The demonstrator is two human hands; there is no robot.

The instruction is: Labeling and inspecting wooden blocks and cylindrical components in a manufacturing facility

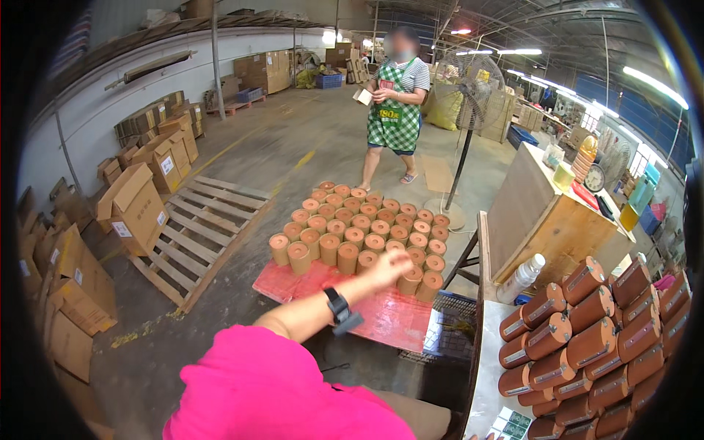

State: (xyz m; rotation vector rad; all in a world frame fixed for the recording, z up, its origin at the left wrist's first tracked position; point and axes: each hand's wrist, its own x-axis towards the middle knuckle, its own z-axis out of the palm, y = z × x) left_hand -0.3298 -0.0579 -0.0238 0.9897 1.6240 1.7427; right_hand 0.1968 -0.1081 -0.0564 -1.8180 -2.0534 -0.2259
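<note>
Left hand at frame center, arm stretched out over a packed batch of tan cylinders. Fingers blurred above the near-right tops; can't make out whether they grip 1 or only hover. Black watch on that wrist, pink sleeve at lower center. Right hand: only a sliver of fingertips at the bottom edge, so no reading on its grip; nearest thing is a green-and-white label sheet, lying flat, probably kept there for easy reach.

Cylinders stand upright, orange-brown tops up, in tight rows on a red board, center of frame. Close packing likely saves room and leaves every top exposed. Near strip of board is bare.

Lower right: brown canisters lie on their sides, piled on a table, round ends toward the left; nesting probably stops them rolling. White bottle just beyond the pile.

Upper center: 1 co-worker in a green checked apron, both hands at a small pale box, held at chest height, maybe to look it over. Tall fan beside. Left: wooden pallet, cartons around it.
</note>
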